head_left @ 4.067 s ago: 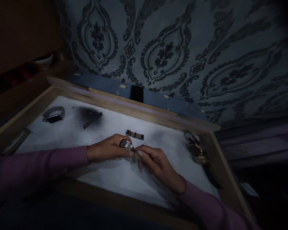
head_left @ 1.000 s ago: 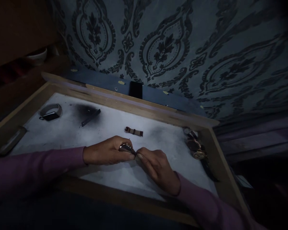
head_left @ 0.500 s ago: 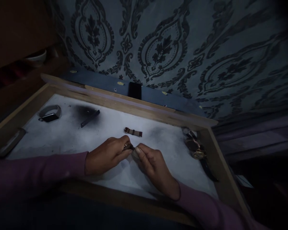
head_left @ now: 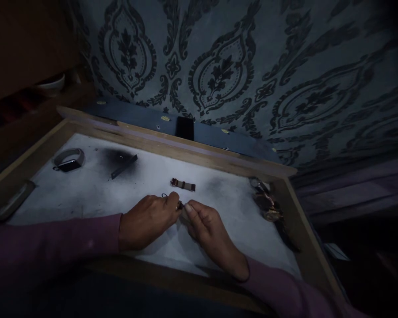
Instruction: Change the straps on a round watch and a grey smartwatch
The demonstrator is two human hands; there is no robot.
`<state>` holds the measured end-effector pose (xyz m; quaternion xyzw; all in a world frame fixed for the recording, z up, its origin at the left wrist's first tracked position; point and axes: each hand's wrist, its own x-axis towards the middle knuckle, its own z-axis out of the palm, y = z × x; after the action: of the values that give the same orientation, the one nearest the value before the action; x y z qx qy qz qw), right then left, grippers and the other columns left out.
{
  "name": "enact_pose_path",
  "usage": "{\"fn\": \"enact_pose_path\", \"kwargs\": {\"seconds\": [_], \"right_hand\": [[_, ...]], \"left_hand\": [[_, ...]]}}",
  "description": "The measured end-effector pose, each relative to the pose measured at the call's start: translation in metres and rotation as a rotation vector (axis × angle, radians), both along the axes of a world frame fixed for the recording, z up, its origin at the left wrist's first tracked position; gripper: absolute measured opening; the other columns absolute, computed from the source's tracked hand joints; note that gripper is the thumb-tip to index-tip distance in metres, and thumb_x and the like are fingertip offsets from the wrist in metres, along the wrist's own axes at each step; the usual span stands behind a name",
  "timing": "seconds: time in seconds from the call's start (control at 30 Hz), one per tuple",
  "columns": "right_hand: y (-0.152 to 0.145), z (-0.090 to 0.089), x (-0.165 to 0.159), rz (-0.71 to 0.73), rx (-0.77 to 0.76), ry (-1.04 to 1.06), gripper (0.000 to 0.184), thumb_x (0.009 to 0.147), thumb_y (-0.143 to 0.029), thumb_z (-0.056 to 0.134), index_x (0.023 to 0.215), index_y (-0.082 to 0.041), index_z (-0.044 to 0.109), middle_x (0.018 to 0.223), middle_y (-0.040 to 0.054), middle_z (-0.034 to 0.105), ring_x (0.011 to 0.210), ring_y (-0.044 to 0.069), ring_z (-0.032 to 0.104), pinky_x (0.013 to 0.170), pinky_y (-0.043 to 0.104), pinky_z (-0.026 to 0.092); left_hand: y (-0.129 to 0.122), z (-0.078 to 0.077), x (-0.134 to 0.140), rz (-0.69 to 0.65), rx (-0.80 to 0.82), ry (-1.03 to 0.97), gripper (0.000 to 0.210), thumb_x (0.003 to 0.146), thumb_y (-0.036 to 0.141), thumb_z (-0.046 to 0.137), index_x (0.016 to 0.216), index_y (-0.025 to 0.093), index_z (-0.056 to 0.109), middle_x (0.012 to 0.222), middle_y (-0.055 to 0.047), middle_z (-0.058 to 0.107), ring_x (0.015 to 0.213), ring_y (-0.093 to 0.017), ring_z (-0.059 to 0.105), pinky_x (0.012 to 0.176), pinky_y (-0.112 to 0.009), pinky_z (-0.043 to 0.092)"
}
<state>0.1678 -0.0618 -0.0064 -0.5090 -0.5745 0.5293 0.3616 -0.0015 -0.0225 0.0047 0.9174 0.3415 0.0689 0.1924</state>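
Note:
My left hand (head_left: 149, 218) is closed around a small metal watch case (head_left: 179, 205), mostly hidden under the fingers. My right hand (head_left: 207, 229) pinches a pale strap piece right against the case, so the fingertips of both hands meet. Both hands rest low over the white surface of a wooden tray (head_left: 199, 157). A short brown strap half (head_left: 183, 184) lies loose just beyond the hands. Both sleeves are purple.
A grey wristband watch (head_left: 68, 159) and a dark flat bar (head_left: 124, 166) lie at the tray's back left. A heap of watches (head_left: 268, 205) sits at the right rim. A long tool (head_left: 15, 201) rests on the left rim. A dark phone (head_left: 185, 128) leans against the patterned wall.
My left hand has rolled over the watch case, so the shiny face seen earlier is now covered. Both hands have stayed at the same spot on the tray.

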Motion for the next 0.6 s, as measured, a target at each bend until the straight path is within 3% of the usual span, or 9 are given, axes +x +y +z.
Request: {"fn": "enact_pose_path", "kwargs": {"seconds": [0.07, 0.13, 0.33, 0.6], "right_hand": [[0.001, -0.002, 0.000, -0.006, -0.001, -0.013, 0.044, 0.096, -0.051, 0.041, 0.064, -0.021, 0.039, 0.052, -0.0061, 0.035, 0.045, 0.009, 0.031, 0.041, 0.021, 0.026], [0.002, -0.003, 0.000, -0.010, 0.015, -0.029, 0.043, 0.096, -0.050, 0.041, 0.064, -0.021, 0.039, 0.052, -0.0060, 0.035, 0.045, 0.009, 0.032, 0.041, 0.021, 0.026], [0.002, 0.001, 0.001, -0.011, 0.067, -0.027, 0.040, 0.097, -0.045, 0.043, 0.066, -0.021, 0.040, 0.054, -0.0065, 0.034, 0.045, 0.008, 0.031, 0.042, 0.021, 0.027], [0.004, 0.003, 0.007, 0.004, 0.129, -0.127, 0.038, 0.098, -0.041, 0.039, 0.065, -0.021, 0.038, 0.055, -0.0057, 0.034, 0.048, 0.009, 0.032, 0.045, 0.022, 0.027]], "left_hand": [[-0.001, -0.003, 0.000, -0.044, 0.087, 0.028, 0.017, 0.099, 0.016, 0.034, 0.089, 0.014, 0.047, 0.069, -0.005, 0.061, 0.054, -0.017, 0.057, 0.047, -0.026, 0.035], [-0.001, -0.003, -0.001, -0.036, 0.064, -0.008, 0.017, 0.099, 0.018, 0.034, 0.088, 0.014, 0.046, 0.069, -0.004, 0.060, 0.054, -0.016, 0.055, 0.047, -0.027, 0.034], [0.011, 0.005, -0.004, 0.091, -0.432, -0.399, 0.018, 0.097, 0.026, 0.042, 0.080, 0.019, 0.040, 0.070, 0.003, 0.050, 0.060, -0.011, 0.048, 0.053, -0.023, 0.035], [0.021, 0.009, -0.004, 0.104, -0.777, -0.569, 0.016, 0.091, 0.028, 0.047, 0.080, 0.017, 0.047, 0.068, 0.004, 0.043, 0.060, -0.010, 0.040, 0.055, -0.023, 0.034]]}}
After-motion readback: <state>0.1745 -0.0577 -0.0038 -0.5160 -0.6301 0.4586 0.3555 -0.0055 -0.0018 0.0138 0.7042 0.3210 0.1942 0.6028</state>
